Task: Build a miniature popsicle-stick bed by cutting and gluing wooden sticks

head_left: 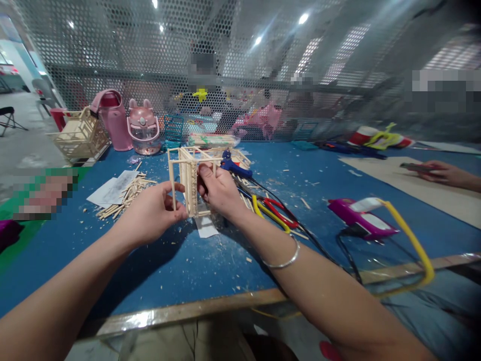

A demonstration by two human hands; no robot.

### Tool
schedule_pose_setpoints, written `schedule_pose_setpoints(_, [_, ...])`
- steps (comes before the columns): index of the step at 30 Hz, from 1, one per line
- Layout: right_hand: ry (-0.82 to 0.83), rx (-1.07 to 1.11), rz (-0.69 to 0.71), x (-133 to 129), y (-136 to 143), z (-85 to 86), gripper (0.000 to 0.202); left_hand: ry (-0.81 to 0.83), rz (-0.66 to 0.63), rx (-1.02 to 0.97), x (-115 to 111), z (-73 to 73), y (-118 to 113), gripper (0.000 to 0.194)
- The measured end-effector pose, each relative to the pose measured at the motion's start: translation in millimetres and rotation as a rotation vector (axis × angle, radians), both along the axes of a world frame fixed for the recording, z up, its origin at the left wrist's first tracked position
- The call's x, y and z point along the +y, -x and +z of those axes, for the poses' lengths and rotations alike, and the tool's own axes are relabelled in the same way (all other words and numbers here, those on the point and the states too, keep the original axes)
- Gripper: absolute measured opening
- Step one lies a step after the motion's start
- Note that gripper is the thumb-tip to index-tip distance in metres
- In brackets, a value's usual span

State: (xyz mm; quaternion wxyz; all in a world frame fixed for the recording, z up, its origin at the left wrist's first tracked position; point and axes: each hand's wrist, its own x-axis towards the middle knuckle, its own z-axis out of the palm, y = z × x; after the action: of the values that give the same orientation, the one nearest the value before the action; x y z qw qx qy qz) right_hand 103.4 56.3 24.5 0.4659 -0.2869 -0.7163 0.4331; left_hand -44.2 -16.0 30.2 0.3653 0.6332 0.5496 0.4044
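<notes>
A small frame of thin wooden sticks (191,186) is held upright above the blue table, between my two hands. My left hand (160,208) has its thumb and fingers around the frame's left posts. From the right, my right hand (221,193) grips the frame with thumb and curled fingers; some fingertips are hidden behind it. Beneath lies a small white paper (207,228). Loose wooden sticks (126,198) and white sheets (107,193) lie to the left. Just behind my right hand is a blue glue gun (236,168).
Red-and-yellow-handled tools (280,213) and cables lie right of my right hand. Farther right are a purple device (363,220) with a yellow strap and another person's hand (436,173). Pink bottles (114,123) and a larger stick model (80,135) stand back left, before a perforated metal screen (150,55).
</notes>
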Motion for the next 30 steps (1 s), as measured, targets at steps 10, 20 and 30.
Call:
schedule_pose_setpoints(10, [-0.006,-0.004,-0.007,0.9,-0.1,-0.8,0.043,0.015,-0.063,0.113,-0.3,1.5,2.4,0.04])
schedule_pose_setpoints(20, [0.013,0.018,-0.01,2.8,-0.3,-2.0,0.044,-0.061,-0.112,0.152,-0.3,6.1,7.3,0.055])
schedule_pose_setpoints(30, [0.173,0.199,-0.139,10.5,0.7,2.9,0.049,-0.417,0.428,-0.018,5.1,15.1,14.1,0.035])
